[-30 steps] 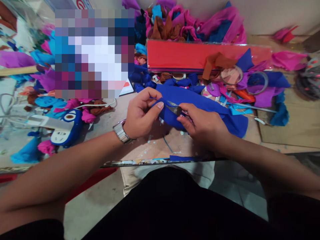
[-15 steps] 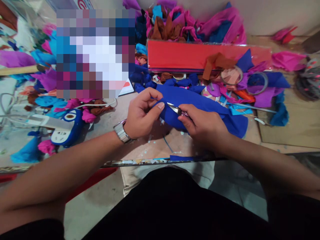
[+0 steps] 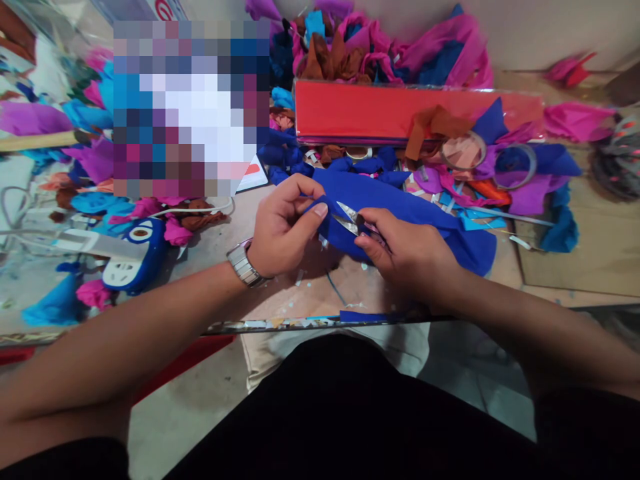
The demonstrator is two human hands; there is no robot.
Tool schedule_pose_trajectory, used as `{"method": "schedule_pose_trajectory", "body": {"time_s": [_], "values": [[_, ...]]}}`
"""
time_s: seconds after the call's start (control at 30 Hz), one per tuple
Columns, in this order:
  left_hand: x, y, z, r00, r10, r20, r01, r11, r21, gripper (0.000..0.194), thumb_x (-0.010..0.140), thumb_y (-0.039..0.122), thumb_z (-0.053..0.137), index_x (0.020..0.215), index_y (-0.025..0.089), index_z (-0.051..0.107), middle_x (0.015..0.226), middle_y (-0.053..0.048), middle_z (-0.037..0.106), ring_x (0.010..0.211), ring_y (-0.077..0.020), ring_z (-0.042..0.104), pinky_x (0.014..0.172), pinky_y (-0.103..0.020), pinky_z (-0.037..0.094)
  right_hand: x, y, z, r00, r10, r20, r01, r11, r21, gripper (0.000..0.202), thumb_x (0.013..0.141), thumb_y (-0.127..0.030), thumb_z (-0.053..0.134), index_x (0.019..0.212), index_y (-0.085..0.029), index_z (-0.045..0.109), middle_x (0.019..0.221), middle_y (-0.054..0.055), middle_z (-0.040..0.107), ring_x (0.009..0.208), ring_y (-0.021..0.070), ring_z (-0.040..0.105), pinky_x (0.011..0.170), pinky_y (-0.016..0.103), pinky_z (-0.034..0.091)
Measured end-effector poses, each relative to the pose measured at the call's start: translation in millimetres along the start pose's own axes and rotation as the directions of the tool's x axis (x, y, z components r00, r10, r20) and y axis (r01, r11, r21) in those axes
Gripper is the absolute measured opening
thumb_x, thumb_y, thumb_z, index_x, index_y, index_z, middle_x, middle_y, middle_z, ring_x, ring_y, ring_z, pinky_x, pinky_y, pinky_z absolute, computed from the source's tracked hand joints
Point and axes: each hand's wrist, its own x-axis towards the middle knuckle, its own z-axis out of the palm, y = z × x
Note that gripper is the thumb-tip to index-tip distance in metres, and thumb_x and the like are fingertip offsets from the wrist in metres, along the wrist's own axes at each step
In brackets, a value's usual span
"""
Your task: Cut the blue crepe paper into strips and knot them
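Note:
A long piece of blue fabric [image 3: 400, 207] lies across the middle of the table, its left end raised between the thumb and fingers of my left hand [image 3: 287, 227]. In my right hand [image 3: 413, 253] is a small pair of scissors [image 3: 350, 219], its two blades spread apart and pointing left at the fabric near my left fingertips. My right fingers wrap around the handles and hide most of them. A metal watch sits on my left wrist.
A flat red pack [image 3: 360, 110] lies behind the fabric, with tape rolls [image 3: 515, 167] to its right. At the left are a blue-and-white power strip [image 3: 133, 260], cables and colourful scraps. Cardboard [image 3: 580, 263] lies at the right. The table's front edge [image 3: 290, 325] is near my body.
The scissor blades have opened from nearly closed to spread apart. Both hands stay in almost the same place, and the fabric has hardly moved.

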Motion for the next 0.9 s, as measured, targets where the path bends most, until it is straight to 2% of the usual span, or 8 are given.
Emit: {"method": "schedule_pose_trajectory", "body": {"time_s": [0.53,0.9], "values": [[-0.1,1.9,-0.7,1.000,0.008,0.014,-0.009,0.999,0.038,0.015,0.101,0.038,0.065,0.099,0.024,0.060,0.060,0.005,0.050,0.046,-0.0095,0.046,0.044,-0.026,0.035,2.1,-3.6,0.2,0.999,0.018,0.049,-0.017,1.000,-0.024,0.040,0.110,-0.038,0.041,0.137,-0.020,0.063,0.115,0.010,0.080,0.092,0.0250,0.077,0.066,0.030,0.050],[0.0,4.8,-0.1,1.000,-0.015,0.000,0.015,1.000,0.007,0.014,0.099,0.037,0.067,0.098,0.024,0.063,0.061,0.004,0.052,0.047,-0.0093,0.045,0.044,-0.027,0.033,0.3,-2.4,1.2,0.999,-0.031,-0.029,0.031,1.000,-0.003,0.042,0.111,-0.042,0.039,0.133,-0.019,0.066,0.110,0.009,0.081,0.092,0.0235,0.077,0.068,0.029,0.050]]}}
